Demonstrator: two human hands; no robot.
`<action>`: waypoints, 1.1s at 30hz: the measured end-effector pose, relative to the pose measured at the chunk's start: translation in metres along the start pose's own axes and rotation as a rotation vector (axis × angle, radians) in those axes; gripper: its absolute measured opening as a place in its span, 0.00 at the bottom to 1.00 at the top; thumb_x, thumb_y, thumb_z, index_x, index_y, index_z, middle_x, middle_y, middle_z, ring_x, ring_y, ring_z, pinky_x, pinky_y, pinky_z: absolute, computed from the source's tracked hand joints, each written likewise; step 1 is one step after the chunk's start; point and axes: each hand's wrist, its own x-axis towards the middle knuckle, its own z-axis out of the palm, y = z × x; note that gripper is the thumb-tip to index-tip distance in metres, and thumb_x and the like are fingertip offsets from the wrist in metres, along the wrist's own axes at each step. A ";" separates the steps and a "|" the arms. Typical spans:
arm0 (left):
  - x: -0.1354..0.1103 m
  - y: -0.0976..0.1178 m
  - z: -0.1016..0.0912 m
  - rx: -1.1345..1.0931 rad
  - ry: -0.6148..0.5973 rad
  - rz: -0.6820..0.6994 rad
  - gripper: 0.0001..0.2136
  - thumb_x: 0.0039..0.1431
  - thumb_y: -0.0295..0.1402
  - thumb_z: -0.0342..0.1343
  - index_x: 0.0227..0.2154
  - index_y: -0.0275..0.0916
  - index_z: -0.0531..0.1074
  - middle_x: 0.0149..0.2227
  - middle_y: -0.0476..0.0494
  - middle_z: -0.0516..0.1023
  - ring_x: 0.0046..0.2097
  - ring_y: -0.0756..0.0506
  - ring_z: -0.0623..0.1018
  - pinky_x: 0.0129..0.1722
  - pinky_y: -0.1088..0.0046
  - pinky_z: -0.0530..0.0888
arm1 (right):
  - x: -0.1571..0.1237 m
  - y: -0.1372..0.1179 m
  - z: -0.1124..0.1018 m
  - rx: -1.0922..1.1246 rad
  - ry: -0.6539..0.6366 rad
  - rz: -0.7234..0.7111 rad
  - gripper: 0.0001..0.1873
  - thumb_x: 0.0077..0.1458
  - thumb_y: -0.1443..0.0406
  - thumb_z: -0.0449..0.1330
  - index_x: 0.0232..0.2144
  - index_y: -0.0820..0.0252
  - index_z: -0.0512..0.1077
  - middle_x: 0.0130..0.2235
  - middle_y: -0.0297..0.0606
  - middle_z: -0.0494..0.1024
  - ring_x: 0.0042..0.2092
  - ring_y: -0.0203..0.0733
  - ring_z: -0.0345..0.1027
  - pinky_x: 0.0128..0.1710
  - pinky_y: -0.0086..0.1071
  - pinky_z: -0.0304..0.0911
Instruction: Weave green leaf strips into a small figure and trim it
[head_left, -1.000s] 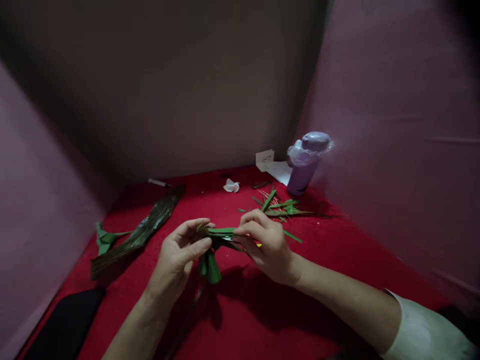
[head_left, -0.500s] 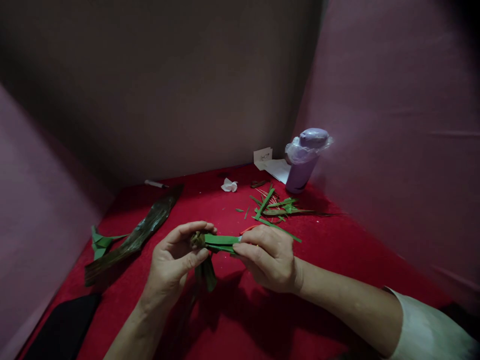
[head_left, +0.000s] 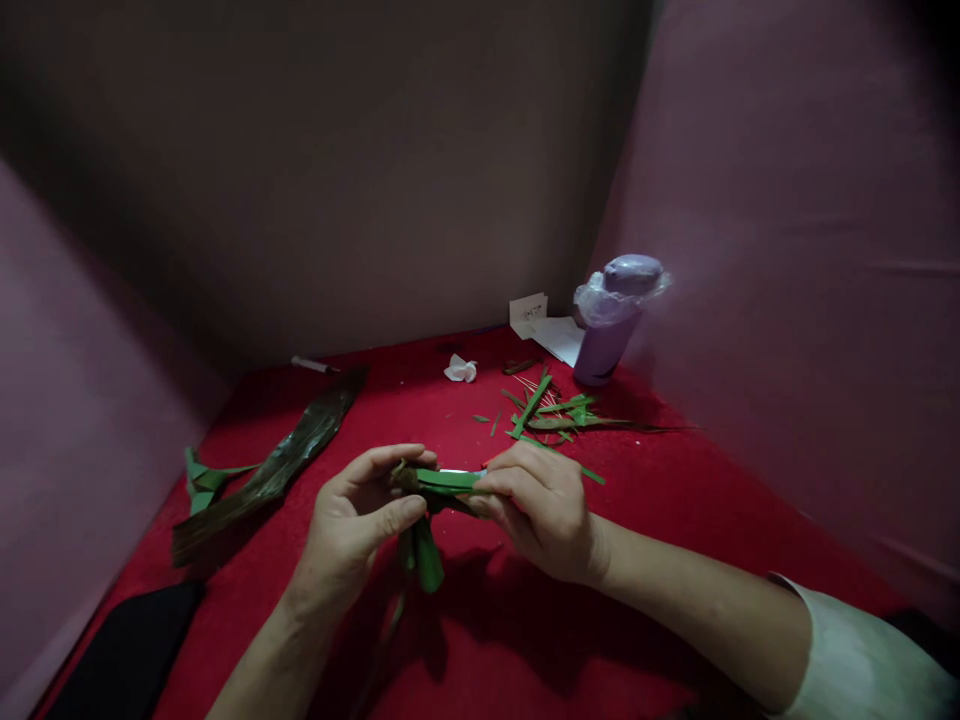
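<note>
Above the red table, both of my hands meet on a folded green leaf strip (head_left: 448, 482) with a brownish knotted end. My left hand (head_left: 352, 520) curls its thumb and fingers round the knotted end; loose green leaf ends (head_left: 426, 555) hang below it. My right hand (head_left: 536, 510) is closed on the strip's other end. A bladed tool (head_left: 454, 471) also shows there, a thin pale edge behind the strip with an orange-red part at my right fingers. Its kind is hidden by the hand.
On the red cloth (head_left: 405, 410) lie a long dark leaf (head_left: 292, 460), a folded green leaf piece (head_left: 204, 482), a black flat object (head_left: 127, 650), a white pen-like object (head_left: 313, 365), crumpled tissue (head_left: 460, 369) and leaf scraps (head_left: 534, 405). A purple tumbler (head_left: 604, 345) stands beside white papers (head_left: 559, 338).
The tool's pale edge now shows behind the strip. The knotted end has shifted slightly right and the hanging leaf ends have swung right and spread. Both hands stay close to where they were.
</note>
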 end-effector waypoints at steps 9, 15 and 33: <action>0.000 -0.005 0.000 -0.019 -0.020 -0.020 0.16 0.45 0.27 0.67 0.40 0.41 0.78 0.39 0.42 0.81 0.42 0.44 0.78 0.43 0.72 0.74 | 0.001 -0.001 0.005 0.110 -0.050 0.208 0.13 0.62 0.65 0.53 0.24 0.59 0.64 0.23 0.33 0.66 0.26 0.35 0.58 0.27 0.29 0.55; -0.003 -0.001 0.008 -0.118 -0.043 -0.094 0.12 0.48 0.26 0.64 0.37 0.39 0.74 0.38 0.43 0.79 0.40 0.45 0.77 0.38 0.72 0.75 | -0.001 -0.001 0.010 0.163 -0.051 0.296 0.16 0.62 0.63 0.52 0.22 0.58 0.60 0.22 0.30 0.61 0.24 0.33 0.54 0.26 0.29 0.51; -0.004 -0.006 0.015 -0.036 0.141 -0.273 0.20 0.34 0.24 0.68 0.35 0.36 0.71 0.28 0.52 0.74 0.25 0.52 0.75 0.24 0.80 0.72 | -0.006 0.001 0.020 0.499 -0.149 0.638 0.24 0.61 0.50 0.50 0.22 0.60 0.65 0.22 0.30 0.63 0.25 0.32 0.56 0.26 0.27 0.53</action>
